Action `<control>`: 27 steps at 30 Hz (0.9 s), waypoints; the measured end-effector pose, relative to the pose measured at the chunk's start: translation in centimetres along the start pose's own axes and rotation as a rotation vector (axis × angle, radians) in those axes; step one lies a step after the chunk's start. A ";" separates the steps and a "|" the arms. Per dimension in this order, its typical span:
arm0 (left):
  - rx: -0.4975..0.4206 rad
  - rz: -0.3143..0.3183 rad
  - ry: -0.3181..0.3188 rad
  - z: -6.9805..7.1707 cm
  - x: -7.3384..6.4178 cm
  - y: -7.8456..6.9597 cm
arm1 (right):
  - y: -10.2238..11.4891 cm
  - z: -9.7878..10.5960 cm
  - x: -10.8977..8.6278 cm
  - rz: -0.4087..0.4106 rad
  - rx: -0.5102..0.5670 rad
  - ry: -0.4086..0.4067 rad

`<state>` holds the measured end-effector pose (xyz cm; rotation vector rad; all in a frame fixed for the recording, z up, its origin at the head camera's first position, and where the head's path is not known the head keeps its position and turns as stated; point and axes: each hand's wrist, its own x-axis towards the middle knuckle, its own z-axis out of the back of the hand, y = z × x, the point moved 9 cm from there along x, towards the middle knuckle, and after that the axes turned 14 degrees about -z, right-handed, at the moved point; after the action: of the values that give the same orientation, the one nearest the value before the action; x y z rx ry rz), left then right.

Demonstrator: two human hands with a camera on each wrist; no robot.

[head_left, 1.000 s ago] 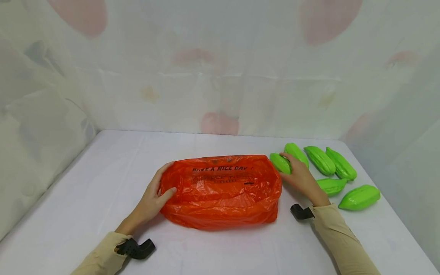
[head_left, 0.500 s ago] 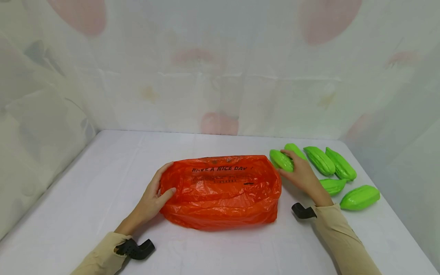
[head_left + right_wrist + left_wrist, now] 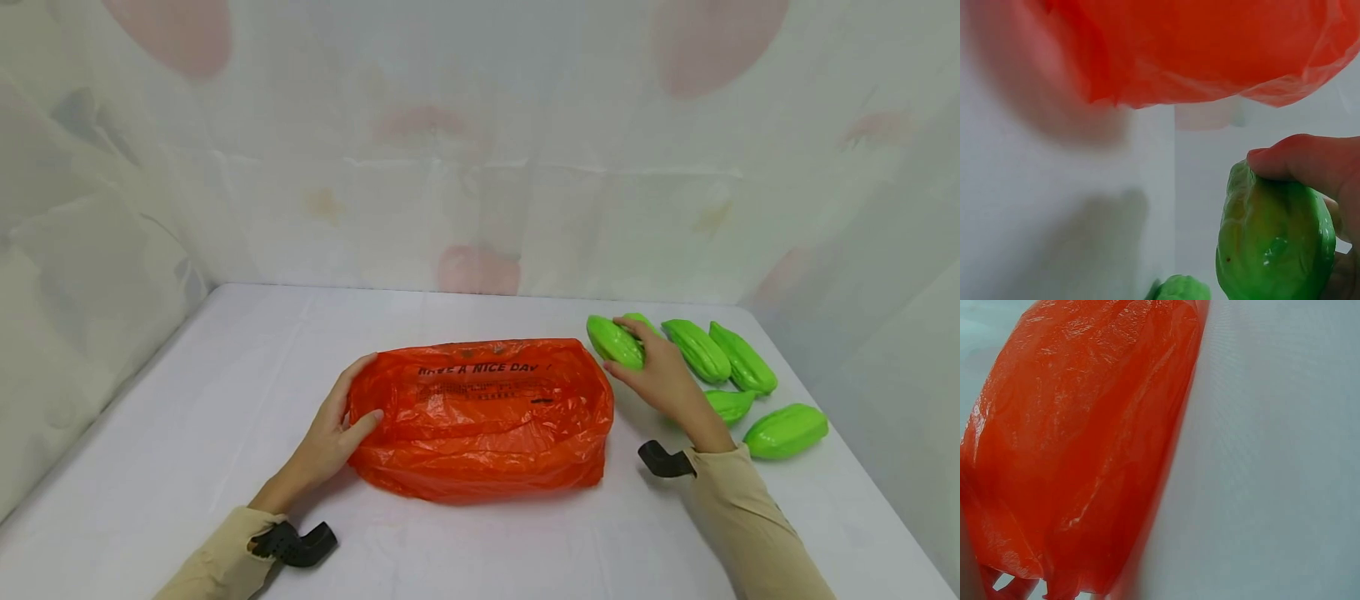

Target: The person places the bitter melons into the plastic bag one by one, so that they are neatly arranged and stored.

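My left hand (image 3: 327, 437) grips the left rim of a red plastic bag (image 3: 480, 462), thumb inside the mouth and fingers outside. Black "HAVE A NICE DAY" lettering shows on the bag, whose opening is spread wide. In the left wrist view the bag's red side (image 3: 1085, 437) fills the left half, with fingertips at the bottom. Just right of the bag, my right hand (image 3: 663, 379) holds a bright green bitter melon (image 3: 613, 342) between thumb and fingers. The right wrist view shows this ribbed, glossy bitter melon (image 3: 1272, 244) raised off the table, the thumb on its top.
Several more bitter melons lie at the table's right, including a slanted one (image 3: 697, 350) at the back and one (image 3: 786, 432) nearer the front. Behind my right hand another bitter melon (image 3: 641, 321) is partly hidden. A patterned cloth (image 3: 480, 208) hangs behind the white table (image 3: 480, 554).
My right hand has lifted the bitter melon slightly up and away from the table, so it now covers more of the one behind. The left hand and the bag have stayed put.
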<state>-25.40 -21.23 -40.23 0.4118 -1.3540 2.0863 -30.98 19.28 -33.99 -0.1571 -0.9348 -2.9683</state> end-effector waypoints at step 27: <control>0.003 0.002 -0.004 0.0 0.1 -0.2 | 2.7 2.1 -1.6 0.040 0.047 -0.099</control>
<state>-25.31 -21.14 -40.02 0.4166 -1.3544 2.0902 -29.08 18.26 -30.87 -0.3195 -0.9990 -2.9228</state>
